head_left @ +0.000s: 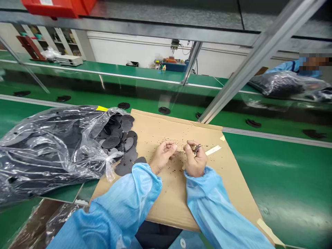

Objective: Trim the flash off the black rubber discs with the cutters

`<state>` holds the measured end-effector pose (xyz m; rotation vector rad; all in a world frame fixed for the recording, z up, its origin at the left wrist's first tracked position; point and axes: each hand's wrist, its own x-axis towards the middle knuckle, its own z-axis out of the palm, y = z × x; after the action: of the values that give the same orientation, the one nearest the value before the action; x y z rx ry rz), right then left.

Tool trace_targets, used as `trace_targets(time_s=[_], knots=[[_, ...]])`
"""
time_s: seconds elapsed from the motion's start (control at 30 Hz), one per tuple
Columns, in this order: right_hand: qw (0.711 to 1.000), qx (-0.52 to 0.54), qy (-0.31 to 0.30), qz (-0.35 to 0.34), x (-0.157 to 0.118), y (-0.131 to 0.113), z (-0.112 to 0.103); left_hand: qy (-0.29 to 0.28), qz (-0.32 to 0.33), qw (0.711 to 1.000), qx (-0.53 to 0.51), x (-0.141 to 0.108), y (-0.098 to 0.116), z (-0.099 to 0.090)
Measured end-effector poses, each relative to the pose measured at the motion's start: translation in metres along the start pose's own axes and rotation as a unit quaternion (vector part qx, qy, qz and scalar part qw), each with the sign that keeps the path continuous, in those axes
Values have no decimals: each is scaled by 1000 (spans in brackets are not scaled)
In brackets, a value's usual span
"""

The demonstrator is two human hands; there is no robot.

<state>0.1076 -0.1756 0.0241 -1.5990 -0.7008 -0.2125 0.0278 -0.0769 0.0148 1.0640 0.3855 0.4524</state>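
Observation:
Both hands are over a brown cardboard sheet [166, 204] strewn with small black specks. My left hand [164, 155] is closed with its thumb and fingertips together; anything between them is too small to make out. A short gap to its right, my right hand [195, 159] is curled around a small dark tool [197, 148], whose tip shows above the fingers. A pale strip [213, 150] lies on the cardboard just right of that hand. Black discs [111, 141] spill from a clear plastic bag [52, 145] left of my hands.
Several black pieces, one of them a round piece [164, 110], lie on the green surface behind the cardboard. A slanting metal post [233, 65] rises at the right. Overhead hangs a shelf with a red bin [59, 7]. A person in blue is at the far right.

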Motion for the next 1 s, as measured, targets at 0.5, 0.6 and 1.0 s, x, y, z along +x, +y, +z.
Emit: trace_targets(time_s=[0.5, 0.6, 1.0], knots=[[989, 114, -76, 56, -11, 4, -4, -241, 114, 936, 231, -12, 1, 6], [987, 116, -94, 52, -11, 4, -5, -207, 124, 933, 267, -15, 3, 10], [971, 52, -229, -34, -7, 4, -5, -102, 171, 925, 324, -14, 0, 1]])
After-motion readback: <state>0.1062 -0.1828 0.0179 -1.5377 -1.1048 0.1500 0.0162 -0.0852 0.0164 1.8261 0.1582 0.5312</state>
